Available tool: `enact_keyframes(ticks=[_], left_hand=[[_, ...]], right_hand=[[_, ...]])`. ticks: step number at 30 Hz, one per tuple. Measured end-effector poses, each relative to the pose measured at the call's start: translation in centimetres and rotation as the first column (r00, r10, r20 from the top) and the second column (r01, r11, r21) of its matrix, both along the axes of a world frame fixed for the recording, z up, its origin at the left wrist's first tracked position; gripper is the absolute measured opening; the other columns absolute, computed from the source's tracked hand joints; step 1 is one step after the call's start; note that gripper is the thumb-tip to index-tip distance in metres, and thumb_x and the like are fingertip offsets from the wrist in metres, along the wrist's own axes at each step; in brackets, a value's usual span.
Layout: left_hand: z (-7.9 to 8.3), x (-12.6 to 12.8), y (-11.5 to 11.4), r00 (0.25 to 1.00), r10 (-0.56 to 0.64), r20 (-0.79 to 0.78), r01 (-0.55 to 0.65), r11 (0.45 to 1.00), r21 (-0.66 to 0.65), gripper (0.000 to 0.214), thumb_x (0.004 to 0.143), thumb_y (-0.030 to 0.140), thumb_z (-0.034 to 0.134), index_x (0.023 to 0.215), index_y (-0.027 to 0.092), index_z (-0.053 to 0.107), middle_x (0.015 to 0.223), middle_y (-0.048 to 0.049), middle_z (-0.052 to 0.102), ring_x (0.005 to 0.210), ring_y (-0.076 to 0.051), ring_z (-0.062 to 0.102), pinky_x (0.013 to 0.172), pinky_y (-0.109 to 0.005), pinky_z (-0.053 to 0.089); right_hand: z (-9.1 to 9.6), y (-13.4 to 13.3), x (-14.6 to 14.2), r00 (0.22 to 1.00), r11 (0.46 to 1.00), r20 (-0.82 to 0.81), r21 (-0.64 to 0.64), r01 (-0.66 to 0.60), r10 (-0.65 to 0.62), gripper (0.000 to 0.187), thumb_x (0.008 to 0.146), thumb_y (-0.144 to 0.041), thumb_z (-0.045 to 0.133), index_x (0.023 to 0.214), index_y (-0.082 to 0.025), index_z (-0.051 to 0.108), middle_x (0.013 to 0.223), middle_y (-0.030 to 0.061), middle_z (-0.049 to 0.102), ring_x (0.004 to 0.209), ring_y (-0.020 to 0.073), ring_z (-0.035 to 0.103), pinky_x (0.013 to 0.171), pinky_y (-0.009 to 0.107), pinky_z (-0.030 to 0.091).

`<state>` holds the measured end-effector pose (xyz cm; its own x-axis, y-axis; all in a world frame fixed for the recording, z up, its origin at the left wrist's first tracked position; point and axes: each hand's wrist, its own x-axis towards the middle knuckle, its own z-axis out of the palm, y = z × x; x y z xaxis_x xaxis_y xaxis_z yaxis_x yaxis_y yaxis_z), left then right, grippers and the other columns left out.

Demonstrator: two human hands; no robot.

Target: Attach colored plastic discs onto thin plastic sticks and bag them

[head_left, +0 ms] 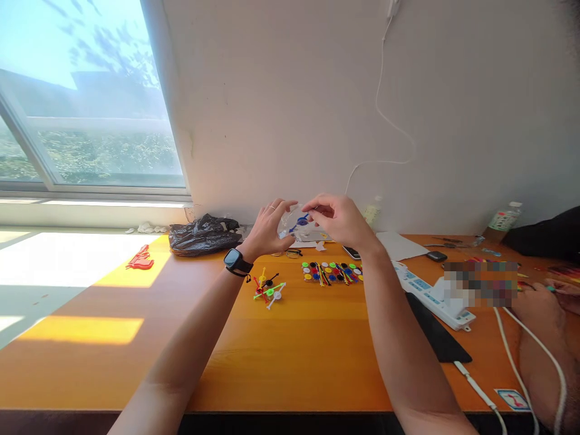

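My right hand (336, 219) pinches one end of a blue arrow-shaped spinner piece (302, 222), holding it up above the table. Beside it, my left hand (270, 228) is raised with thumb and fingers spread apart, close to the piece's lower end; I see no grip on it. Below the hands lies a small pile of arrow spinners (269, 293) in yellow, black, red, green and white. Right of the pile, rows of coloured round discs and loose arrows (333, 273) are laid out, partly hidden by my right forearm.
A black plastic bag (203, 234) and a red toy gun (141, 258) lie to the left. At right are a white power strip (435, 296), a black tablet-like slab (439, 332), cables and a bottle (504, 217). Another person's hand (541, 302) is at far right.
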<state>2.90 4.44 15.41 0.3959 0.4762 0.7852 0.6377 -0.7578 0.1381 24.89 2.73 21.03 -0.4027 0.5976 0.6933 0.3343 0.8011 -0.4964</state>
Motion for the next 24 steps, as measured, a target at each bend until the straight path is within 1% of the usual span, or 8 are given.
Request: enact_keyframes(ticks=[4,7,11,15,17,19,21,24], left_hand=[[0.0,0.0,0.0,0.999,0.028,0.046,-0.031,0.996,0.079,0.079,0.075,0.024,0.067,0.151,0.022,0.043,0.128,-0.0110,0.057,0.121,-0.032,0.056,0.106,-0.045,0.039],[-0.1,0.1,0.0,0.996,0.050,0.080,-0.060,0.989,0.132,0.083,0.074,0.026,0.068,0.152,0.022,0.041,0.128,-0.0111,0.056,0.119,-0.032,0.057,0.105,-0.046,0.038],[-0.1,0.1,-0.1,0.992,0.053,0.110,-0.073,0.980,0.186,0.085,0.072,0.027,0.069,0.152,0.021,0.042,0.129,-0.0121,0.056,0.117,-0.032,0.056,0.105,-0.046,0.038],[0.0,0.0,-0.2,0.989,0.064,0.136,-0.090,0.976,0.196,0.084,0.072,0.026,0.067,0.152,0.022,0.041,0.130,-0.0125,0.056,0.117,-0.032,0.055,0.106,-0.047,0.039],[0.2,0.0,-0.2,0.987,0.068,0.147,-0.098,0.972,0.212,0.083,0.073,0.027,0.067,0.152,0.023,0.040,0.131,-0.0127,0.056,0.117,-0.031,0.055,0.105,-0.047,0.040],[0.3,-0.1,-0.3,0.986,0.059,0.153,-0.093,0.969,0.229,0.084,0.073,0.027,0.068,0.152,0.023,0.040,0.130,-0.0124,0.056,0.116,-0.031,0.055,0.105,-0.047,0.041],[0.6,-0.2,-0.5,0.986,0.053,0.160,-0.089,0.968,0.234,0.083,0.073,0.027,0.068,0.151,0.023,0.040,0.129,-0.0121,0.056,0.116,-0.031,0.055,0.105,-0.047,0.041],[0.9,-0.5,-0.6,0.983,0.055,0.173,-0.093,0.972,0.218,0.082,0.073,0.027,0.067,0.151,0.024,0.040,0.129,-0.0118,0.056,0.115,-0.031,0.055,0.106,-0.047,0.041]], right_hand=[[0.4,-0.7,-0.2,0.997,0.994,0.036,0.084,0.064,-0.067,0.018,0.094,-0.034,0.068,0.095,-0.022,0.081,0.091,0.0053,0.078,0.078,0.0199,0.065,0.075,0.036,0.053],[0.5,-1.1,-0.6,0.997,0.990,0.021,0.119,0.072,-0.075,0.016,0.094,-0.033,0.069,0.095,-0.022,0.081,0.091,0.0050,0.078,0.080,0.0208,0.065,0.078,0.037,0.052],[0.4,-1.8,-1.4,0.998,0.988,0.045,0.151,0.040,-0.048,0.014,0.095,-0.029,0.067,0.098,-0.023,0.079,0.095,0.0037,0.079,0.084,0.0212,0.067,0.080,0.037,0.051],[0.5,-2.5,-2.0,0.996,0.976,0.084,0.218,0.004,-0.023,0.013,0.097,-0.026,0.065,0.101,-0.027,0.077,0.104,0.0028,0.079,0.097,0.0244,0.068,0.088,0.040,0.051],[0.7,-2.7,-2.0,0.998,0.960,0.041,0.279,0.027,-0.040,0.013,0.096,-0.026,0.065,0.105,-0.028,0.075,0.108,0.0030,0.078,0.104,0.0261,0.067,0.090,0.042,0.051],[0.9,-2.8,-1.9,0.997,0.939,-0.038,0.336,0.071,-0.062,0.013,0.096,-0.027,0.065,0.106,-0.029,0.074,0.107,0.0037,0.077,0.106,0.0266,0.065,0.091,0.042,0.051],[1.0,-2.8,-1.8,0.988,0.923,-0.127,0.363,0.130,-0.089,0.011,0.097,-0.029,0.063,0.104,-0.028,0.073,0.105,0.0046,0.076,0.103,0.0262,0.065,0.089,0.042,0.050],[0.6,-1.8,-1.6,0.960,0.909,-0.243,0.353,0.222,-0.140,0.014,0.099,-0.034,0.059,0.098,-0.027,0.071,0.099,0.0057,0.074,0.094,0.0249,0.064,0.085,0.041,0.050]])
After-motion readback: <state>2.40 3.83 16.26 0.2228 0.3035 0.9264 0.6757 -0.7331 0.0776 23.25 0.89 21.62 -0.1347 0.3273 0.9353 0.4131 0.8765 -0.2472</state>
